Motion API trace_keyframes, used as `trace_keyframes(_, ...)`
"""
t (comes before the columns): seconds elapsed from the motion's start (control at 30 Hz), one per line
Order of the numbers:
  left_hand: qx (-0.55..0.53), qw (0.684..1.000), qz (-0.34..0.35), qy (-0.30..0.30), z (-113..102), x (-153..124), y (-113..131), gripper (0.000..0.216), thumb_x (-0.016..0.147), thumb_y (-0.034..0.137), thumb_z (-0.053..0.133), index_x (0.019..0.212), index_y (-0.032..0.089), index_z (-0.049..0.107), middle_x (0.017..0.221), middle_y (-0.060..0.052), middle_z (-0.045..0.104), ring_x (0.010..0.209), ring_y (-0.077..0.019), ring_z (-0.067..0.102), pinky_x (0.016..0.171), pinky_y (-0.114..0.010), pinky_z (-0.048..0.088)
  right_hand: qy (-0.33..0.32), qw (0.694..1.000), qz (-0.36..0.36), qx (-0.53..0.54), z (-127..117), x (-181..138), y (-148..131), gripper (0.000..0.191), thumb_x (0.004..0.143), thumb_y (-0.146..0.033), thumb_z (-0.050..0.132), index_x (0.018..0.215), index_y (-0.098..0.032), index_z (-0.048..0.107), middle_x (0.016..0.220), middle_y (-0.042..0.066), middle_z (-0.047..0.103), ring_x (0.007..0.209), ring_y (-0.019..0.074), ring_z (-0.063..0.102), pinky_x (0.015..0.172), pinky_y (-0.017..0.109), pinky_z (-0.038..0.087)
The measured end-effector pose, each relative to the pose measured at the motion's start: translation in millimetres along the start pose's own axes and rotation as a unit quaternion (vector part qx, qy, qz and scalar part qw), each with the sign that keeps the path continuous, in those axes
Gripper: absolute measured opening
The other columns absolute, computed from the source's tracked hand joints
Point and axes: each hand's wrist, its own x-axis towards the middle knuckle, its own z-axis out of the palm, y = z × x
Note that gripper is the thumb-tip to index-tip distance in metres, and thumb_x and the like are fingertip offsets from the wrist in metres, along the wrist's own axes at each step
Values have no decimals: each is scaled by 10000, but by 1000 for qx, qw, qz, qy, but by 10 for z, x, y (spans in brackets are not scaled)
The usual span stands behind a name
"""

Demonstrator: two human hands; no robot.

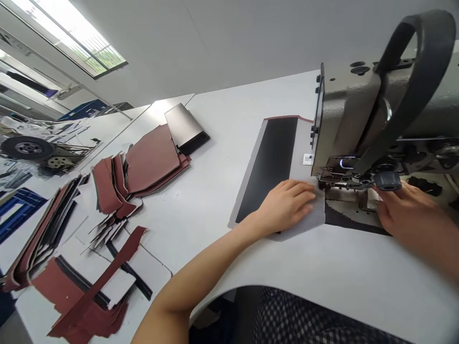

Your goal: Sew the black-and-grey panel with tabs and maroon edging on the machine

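Note:
My left hand [287, 204] lies flat, fingers stretched out, pressing a grey mesh panel [308, 217] with a black strip [268, 167] onto the white table [222, 191]. Its fingertips reach toward the presser foot [328, 179] of a grey sewing machine [358, 105]. My right hand [409, 215] rests on the far side of the needle area, fingers curled down on the piece beneath the machine arm; its fingertips are partly hidden by a black knob [387, 180].
Stacks of dark red and black cut pieces [150, 160] lie at the left, with more piles [82, 286] near the table's front left edge. A grey-black stack [186, 126] sits further back. A black belt [419, 71] loops over the machine. Checked fabric [304, 320] shows below the table edge.

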Motion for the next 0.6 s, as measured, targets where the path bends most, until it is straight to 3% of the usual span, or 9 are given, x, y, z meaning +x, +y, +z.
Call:
trace_keyframes(0.13, -30, 999, -7, -22, -53, -278, 144, 432, 890, 561, 711, 1117, 195, 678, 1247, -63, 710, 1079, -223, 645, 920, -362, 565, 8, 998, -52, -37, -22, 16, -122, 276, 965, -135, 437, 1144, -159, 646, 1106, 155, 687, 1093, 332, 637, 990, 508, 490)
trace_keyframes(0.27, 70, 995, 64, -21, 37, -325, 244, 201, 996, 304, 590, 916, 140, 674, 1090, -90, 731, 969, -199, 653, 804, -309, 592, -15, 988, -109, 110, -47, 64, -481, 272, 994, -138, 497, 1235, -173, 619, 1185, 86, 680, 1091, 232, 641, 990, 383, 497)
trace_keyframes(0.33, 136, 986, 95, -24, 86, -310, 295, 217, 1001, 158, 485, 866, 130, 653, 1003, -100, 718, 885, -184, 658, 706, -289, 585, -45, 979, -124, 157, 6, 122, -643, 241, 1003, -183, 515, 1216, -151, 623, 1175, 87, 672, 1065, 224, 633, 935, 366, 518)
trace_keyframes(0.5, 143, 988, 7, 57, 157, -289, 341, 250, 975, 118, 398, 864, 137, 621, 857, -47, 675, 696, -126, 637, 502, -220, 484, -48, 980, -93, 171, 165, 244, -789, 205, 1033, -258, 512, 1006, -155, 687, 1002, 76, 669, 910, 209, 617, 804, 359, 529)
trace_keyframes(0.6, 121, 991, -28, 51, 176, -275, 331, 213, 968, 134, 432, 850, 144, 609, 879, -49, 678, 742, -140, 656, 523, -223, 497, -29, 984, -48, 167, 195, 267, -815, 283, 1050, -253, 494, 861, -190, 694, 909, 48, 658, 850, 187, 595, 796, 351, 506)
